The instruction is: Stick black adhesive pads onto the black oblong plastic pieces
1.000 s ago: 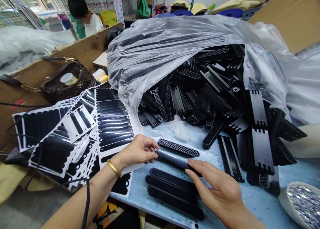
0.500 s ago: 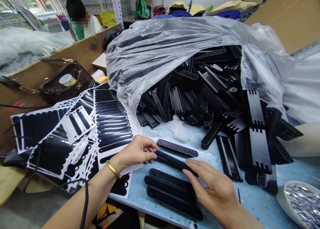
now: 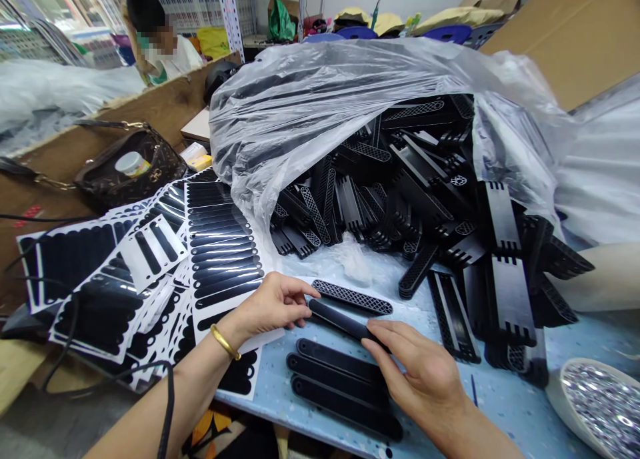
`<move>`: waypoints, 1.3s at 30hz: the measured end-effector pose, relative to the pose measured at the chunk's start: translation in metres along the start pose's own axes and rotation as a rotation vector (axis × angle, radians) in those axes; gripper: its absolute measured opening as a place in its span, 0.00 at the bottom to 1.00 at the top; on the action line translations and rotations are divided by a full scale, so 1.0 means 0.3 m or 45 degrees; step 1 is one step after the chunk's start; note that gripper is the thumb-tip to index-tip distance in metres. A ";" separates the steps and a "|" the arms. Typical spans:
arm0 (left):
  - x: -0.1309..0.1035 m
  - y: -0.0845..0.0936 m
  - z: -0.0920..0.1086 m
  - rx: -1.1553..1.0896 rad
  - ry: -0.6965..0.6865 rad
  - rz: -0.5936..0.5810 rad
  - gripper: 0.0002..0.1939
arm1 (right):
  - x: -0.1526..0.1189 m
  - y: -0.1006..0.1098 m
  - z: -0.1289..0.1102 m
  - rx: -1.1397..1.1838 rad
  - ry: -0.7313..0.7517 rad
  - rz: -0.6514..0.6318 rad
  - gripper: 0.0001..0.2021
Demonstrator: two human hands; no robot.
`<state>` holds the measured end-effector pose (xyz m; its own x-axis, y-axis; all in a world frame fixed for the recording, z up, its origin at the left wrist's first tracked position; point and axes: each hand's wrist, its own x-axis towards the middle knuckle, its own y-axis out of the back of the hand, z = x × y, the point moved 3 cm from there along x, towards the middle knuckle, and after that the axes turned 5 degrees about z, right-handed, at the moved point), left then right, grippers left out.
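Observation:
A long black strip with a rounded end (image 3: 337,319) spans my two hands. My left hand (image 3: 280,302), with a gold bangle at the wrist, pinches its left end between thumb and fingers. Over its right end close the thumb and fingers of my right hand (image 3: 420,362), hiding that end. Just behind lies a black bar with a lattice face (image 3: 353,296), apart from both hands. Several smooth black bars (image 3: 343,405) lie side by side in front, partly under my right hand.
A clear plastic bag (image 3: 300,105) spills black slotted parts (image 3: 510,292) onto the blue table (image 3: 273,379). Sheets of black stickers (image 3: 225,245) lie left, near a brown handbag (image 3: 125,165). A white bowl (image 3: 555,385) holds shiny small pieces. Another person (image 3: 165,52) sits behind a board.
The view has shifted slightly. Both hands keep nearly the same hold on the black strip. In the background, the other person has raised an arm to the head.

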<state>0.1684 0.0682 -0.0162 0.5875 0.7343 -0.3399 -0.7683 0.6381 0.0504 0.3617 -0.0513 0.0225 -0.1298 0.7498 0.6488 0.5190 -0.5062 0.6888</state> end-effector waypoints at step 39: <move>0.002 -0.005 0.007 -0.016 0.034 -0.061 0.12 | 0.000 0.019 -0.002 0.011 -0.038 0.024 0.07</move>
<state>0.1704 0.0680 -0.0145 0.6168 0.6966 -0.3665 -0.7427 0.6692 0.0221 0.3639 -0.0543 0.0267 -0.0945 0.7526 0.6517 0.5283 -0.5169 0.6736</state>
